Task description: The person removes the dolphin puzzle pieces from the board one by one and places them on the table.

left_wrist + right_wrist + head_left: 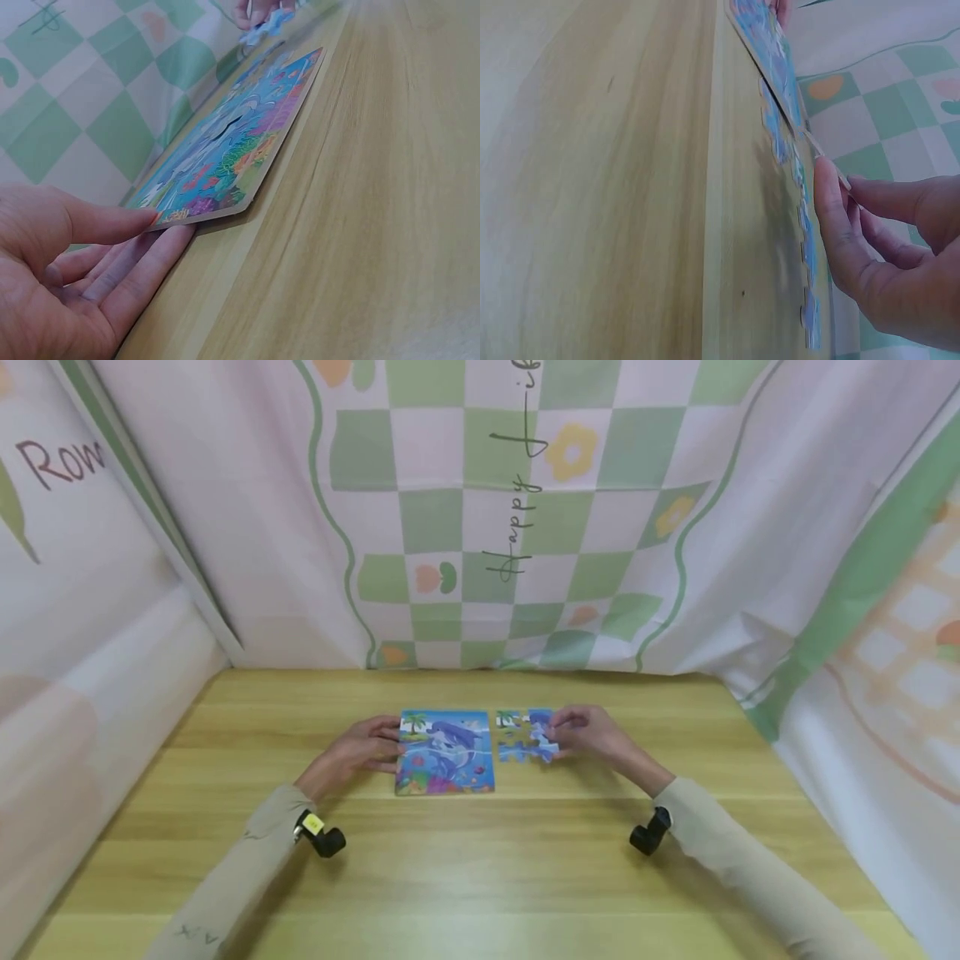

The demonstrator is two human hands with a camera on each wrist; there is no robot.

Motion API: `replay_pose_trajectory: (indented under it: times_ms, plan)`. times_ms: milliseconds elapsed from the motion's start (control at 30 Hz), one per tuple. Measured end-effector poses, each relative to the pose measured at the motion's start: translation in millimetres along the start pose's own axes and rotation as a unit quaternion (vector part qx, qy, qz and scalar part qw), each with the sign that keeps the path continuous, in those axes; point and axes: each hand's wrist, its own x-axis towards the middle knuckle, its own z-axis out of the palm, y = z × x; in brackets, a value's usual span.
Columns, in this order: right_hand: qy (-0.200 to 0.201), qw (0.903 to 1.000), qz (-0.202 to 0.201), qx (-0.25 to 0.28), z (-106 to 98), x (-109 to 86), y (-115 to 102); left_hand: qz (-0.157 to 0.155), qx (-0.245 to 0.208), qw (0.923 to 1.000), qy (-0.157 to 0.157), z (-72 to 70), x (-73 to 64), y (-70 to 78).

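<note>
A dolphin picture board [450, 768] with a palm tree and coral lies on the table. My left hand [354, 750] pinches its left edge, thumb on top and fingers underneath; the near corner [217, 210] stands slightly off the wood in the left wrist view. Just right of the board are several loose jigsaw pieces [513, 752], partly joined, with gaps among them. Over their right side, my right hand [596, 739] pinches a thin jigsaw piece [817, 146] between thumb and fingertips. That piece appears edge-on in the right wrist view, so its picture is hidden.
The wooden table [480, 877] stretches toward me in front of both hands. Behind it hangs a checked green and white curtain [487, 527], with more printed cloth at the left and right sides. Each sleeve carries a small black wrist camera [651, 832].
</note>
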Motion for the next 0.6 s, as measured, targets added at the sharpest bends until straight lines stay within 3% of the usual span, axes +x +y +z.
replay_pose_trajectory:
  times_ms: [367, 600]
  plan:
    - [0.014, 0.9993, -0.008, -0.035, 2, 0.4, 14, 0.001, -0.004, 1.0000, -0.002, -1.3, -1.2, -5.0]
    - [0.032, 0.9916, -0.036, -0.120, 4, 4.0, 17, 0.006, 0.001, 1.0000, -0.002, -1.9, 0.0, -2.6]
